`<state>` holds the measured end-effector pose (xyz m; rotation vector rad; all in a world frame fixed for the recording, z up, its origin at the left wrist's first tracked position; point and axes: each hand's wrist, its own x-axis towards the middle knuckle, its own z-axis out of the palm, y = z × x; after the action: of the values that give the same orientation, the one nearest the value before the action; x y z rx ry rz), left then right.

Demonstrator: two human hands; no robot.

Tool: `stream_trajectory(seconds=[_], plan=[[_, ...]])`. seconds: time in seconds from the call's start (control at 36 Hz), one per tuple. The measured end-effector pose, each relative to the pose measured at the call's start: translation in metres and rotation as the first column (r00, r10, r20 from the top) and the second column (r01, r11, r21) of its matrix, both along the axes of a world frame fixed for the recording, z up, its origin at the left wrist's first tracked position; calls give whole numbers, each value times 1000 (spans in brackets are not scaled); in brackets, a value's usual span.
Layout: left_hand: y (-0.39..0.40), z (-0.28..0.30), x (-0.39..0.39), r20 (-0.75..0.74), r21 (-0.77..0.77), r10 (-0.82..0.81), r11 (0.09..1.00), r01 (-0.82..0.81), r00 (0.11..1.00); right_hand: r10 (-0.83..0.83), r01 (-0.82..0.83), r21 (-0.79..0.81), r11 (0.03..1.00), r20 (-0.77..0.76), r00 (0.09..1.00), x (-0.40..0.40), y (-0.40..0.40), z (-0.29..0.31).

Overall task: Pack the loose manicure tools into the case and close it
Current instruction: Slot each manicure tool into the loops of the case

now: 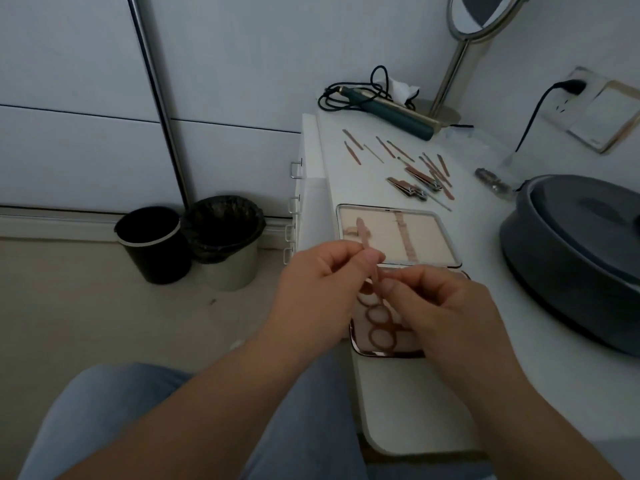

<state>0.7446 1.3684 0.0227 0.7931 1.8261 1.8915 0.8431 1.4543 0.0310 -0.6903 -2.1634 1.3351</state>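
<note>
the case [450, 237] had a shiny metal rim and matt beige lining. the loose tools [429, 174] looked like coppery metal. the worktop [415, 403] was smooth white.
</note>
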Motion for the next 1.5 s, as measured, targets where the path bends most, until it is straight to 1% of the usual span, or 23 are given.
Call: stream_trajectory(seconds=[0.08, 0.11, 0.17, 0.19, 0.28, 0.33, 0.36, 0.5, 0.56, 0.67, 0.75, 0.83, 1.06, 1.11, 1.19, 1.33, 1.44, 1.5], plan=[[-1, 1, -1, -61, -82, -92, 993, 87, 994, 2, -2, 39, 999, -18, 1000, 9, 9, 0], [-1, 2, 0, -90, -110, -119, 988, 109, 989, -5, 6, 21, 1000, -45, 999, 11, 12, 0], [0, 3, 1, -179, -183, -167, 974, 134, 970, 5, -8, -31, 999, -94, 996, 14, 19, 2], [0, 5, 2, -230, -228, -199, 963, 147, 953, 26, -27, -9, 1000, -104, 994, 16, 23, 3], [1, 9, 7, -306, -330, -315, 920, 210, 898, 142, -129, 181, 975, -65, 988, 21, 31, 8], [0, 12, 8, -340, -372, -374, 896, 242, 863, 190, -175, 333, 927, -13, 982, 26, 33, 9], [0, 13, 9, -369, -393, -392, 888, 240, 843, 202, -187, 384, 904, 3, 979, 28, 34, 9], [4, 13, 12, -497, -450, -433, 870, 204, 752, 190, -177, 491, 853, 23, 981, 37, 39, 5], [8, 10, 14, -522, -445, -421, 877, 184, 742, 134, -138, 472, 870, 43, 990, 42, 40, 5], [11, 2, 15, -582, -480, -404, 871, 103, 706, -18, -9, 318, 948, 81, 997, 58, 51, 4], [10, -5, 18, -607, -510, -418, 857, 72, 676, -110, 58, 290, 955, 166, 980, 75, 61, 2], [8, -11, 21, -646, -482, -397, 874, 54, 653, -162, 103, 266, 959, 212, 964, 91, 66, -1], [6, -18, 23, -676, -436, -350, 899, 30, 649, -249, 200, 233, 952, 204, 947, 101, 69, -14], [5, -19, 24, -677, -430, -342, 902, 27, 651, -234, 184, 234, 955, 208, 950, 100, 69, -15], [4, -20, 25, -679, -419, -330, 908, 24, 656, -173, 106, 259, 960, 255, 951, 97, 67, -15], [4, -22, 27, -676, -393, -306, 919, 23, 670, -82, -2, 301, 954, 268, 960, 96, 70, -12], [4, -23, 28, -679, -372, -281, 928, 12, 678, -17, -101, 369, 924, 305, 952, 95, 73, -13], [4, -24, 29, -676, -368, -281, 930, 19, 681, -12, -121, 396, 910, 315, 949, 92, 72, -13]])
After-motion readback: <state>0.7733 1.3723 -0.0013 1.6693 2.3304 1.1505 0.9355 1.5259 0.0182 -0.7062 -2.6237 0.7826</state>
